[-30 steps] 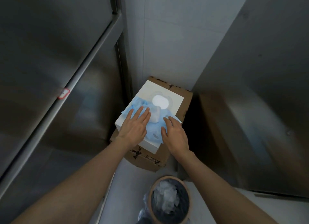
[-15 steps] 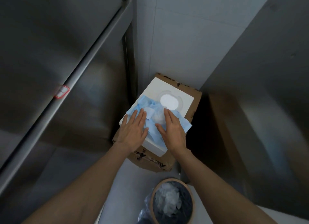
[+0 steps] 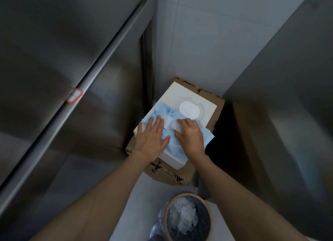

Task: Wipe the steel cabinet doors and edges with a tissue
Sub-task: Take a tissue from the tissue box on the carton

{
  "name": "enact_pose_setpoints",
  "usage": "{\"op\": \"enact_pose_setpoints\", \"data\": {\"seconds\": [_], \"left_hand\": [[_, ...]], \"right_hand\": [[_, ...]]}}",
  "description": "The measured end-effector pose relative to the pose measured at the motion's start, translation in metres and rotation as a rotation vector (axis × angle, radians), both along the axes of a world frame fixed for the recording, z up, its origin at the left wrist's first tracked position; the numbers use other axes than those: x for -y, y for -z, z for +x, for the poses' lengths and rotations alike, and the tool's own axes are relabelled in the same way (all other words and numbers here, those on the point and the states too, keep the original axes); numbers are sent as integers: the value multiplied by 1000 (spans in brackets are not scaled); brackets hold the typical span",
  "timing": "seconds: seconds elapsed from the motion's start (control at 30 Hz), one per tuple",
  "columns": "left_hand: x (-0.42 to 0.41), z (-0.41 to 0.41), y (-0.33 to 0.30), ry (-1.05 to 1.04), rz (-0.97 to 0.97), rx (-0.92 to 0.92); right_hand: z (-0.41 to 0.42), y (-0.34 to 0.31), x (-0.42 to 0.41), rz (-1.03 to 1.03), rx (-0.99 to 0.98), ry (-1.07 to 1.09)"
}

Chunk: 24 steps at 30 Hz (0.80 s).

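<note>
Tissue (image 3: 170,123): small white crumpled piece, lying on blue wrinkled cloth (image 3: 204,136) atop white box (image 3: 182,94). White box flat, oval opening in lid, resting on brown cardboard box (image 3: 215,112) in corner between steel cabinet door (image 3: 63,48) at left and steel panel (image 3: 288,96) at right. Left hand (image 3: 151,138) flat, fingers straight, pressing cloth. Right hand (image 3: 191,135) fingers curled, pinching tissue. Round bin (image 3: 210,221) below, dark liner, crumpled white tissues inside.

Brushed steel cabinet door (image 3: 54,48), matt cardboard box (image 3: 214,111), crinkled blue cloth (image 3: 173,143).
</note>
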<state>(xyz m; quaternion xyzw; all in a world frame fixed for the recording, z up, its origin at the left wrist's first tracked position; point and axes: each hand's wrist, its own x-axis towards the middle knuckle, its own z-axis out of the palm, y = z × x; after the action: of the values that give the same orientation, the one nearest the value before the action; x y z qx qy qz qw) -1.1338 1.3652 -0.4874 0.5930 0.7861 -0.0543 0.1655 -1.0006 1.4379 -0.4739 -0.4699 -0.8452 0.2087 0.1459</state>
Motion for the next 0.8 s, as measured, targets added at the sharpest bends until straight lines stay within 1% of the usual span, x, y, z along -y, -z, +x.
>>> {"op": "enact_pose_setpoints", "data": {"seconds": [0.1,0.43,0.63,0.8], "left_hand": [[0,1,0,-6,-16,0],[-1,3,-7,-35,9,43],[-4,7,-30,-40,65,49],[0,14,-71,-55,149,16]], "right_hand": [[3,-3,-3,-5,14,-30],[19,-39,-9,42,-142,30],[31,-75,-9,26,-231,122],[43,-113,-7,95,-315,128]]}}
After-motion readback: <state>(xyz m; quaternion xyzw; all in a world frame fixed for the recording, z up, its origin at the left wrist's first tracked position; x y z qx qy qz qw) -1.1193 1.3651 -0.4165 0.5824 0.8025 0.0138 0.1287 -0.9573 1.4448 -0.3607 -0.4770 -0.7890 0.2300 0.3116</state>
